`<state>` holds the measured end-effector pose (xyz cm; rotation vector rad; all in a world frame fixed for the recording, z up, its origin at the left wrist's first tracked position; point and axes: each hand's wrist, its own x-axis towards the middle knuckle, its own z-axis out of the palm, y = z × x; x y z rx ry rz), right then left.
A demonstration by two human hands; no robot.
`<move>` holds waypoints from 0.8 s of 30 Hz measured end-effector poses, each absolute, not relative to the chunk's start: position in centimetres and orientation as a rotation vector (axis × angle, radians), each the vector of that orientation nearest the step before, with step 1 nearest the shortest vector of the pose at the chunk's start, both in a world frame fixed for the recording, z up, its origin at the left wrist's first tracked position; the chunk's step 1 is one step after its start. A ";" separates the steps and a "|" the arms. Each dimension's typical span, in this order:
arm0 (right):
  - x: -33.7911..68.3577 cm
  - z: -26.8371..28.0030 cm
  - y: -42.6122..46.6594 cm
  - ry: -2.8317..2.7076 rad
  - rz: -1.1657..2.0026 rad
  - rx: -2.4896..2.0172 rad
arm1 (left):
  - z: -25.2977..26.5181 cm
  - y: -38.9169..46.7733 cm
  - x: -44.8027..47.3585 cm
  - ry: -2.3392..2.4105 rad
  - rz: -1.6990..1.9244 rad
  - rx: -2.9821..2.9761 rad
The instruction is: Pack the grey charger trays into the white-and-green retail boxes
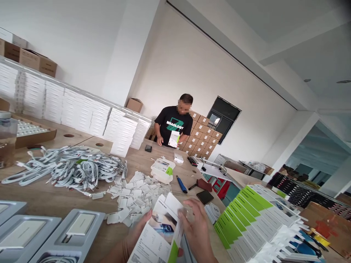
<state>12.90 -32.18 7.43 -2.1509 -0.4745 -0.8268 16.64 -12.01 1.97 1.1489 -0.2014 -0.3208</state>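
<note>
A white and green printed packaging box (160, 230) stands tilted in front of me, its top flaps raised. My left hand (137, 232) grips its left side, with the thumb along the edge and most fingers hidden behind. At the right edge, near the flaps, my right hand (199, 228) has its curled fingers on the box, slightly blurred. Loose white paper pieces (137, 193) lie in a heap just beyond. On the left, grey-blue trays (94, 228) hold white rectangular devices (80, 224), and a coiled white cable (57, 260) shows in one.
Bundled cables (82, 168) cover the left middle of the table. Stacked green and white boxes (246, 219) rise at right. A blue cutter (181, 184), a dark wallet (204, 197) and flattened cartons (161, 170) lie ahead. Across the table a co-worker (174, 122) holds a similar box.
</note>
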 end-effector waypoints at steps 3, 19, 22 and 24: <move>11.8 7.9 -31.3 -0.679 -0.700 -2.358 | 2.2 -12.6 15.0 -0.320 -0.504 0.975; 11.3 5.7 -32.2 -0.347 0.035 -1.837 | 4.4 -11.9 13.1 -0.340 -0.290 1.204; 10.9 4.4 -32.2 -0.198 -0.067 -1.814 | 4.3 -11.7 13.3 -0.424 -0.118 1.496; 10.6 3.7 -32.3 -0.072 -0.044 -1.776 | 4.4 -11.8 13.4 -0.443 -0.118 1.457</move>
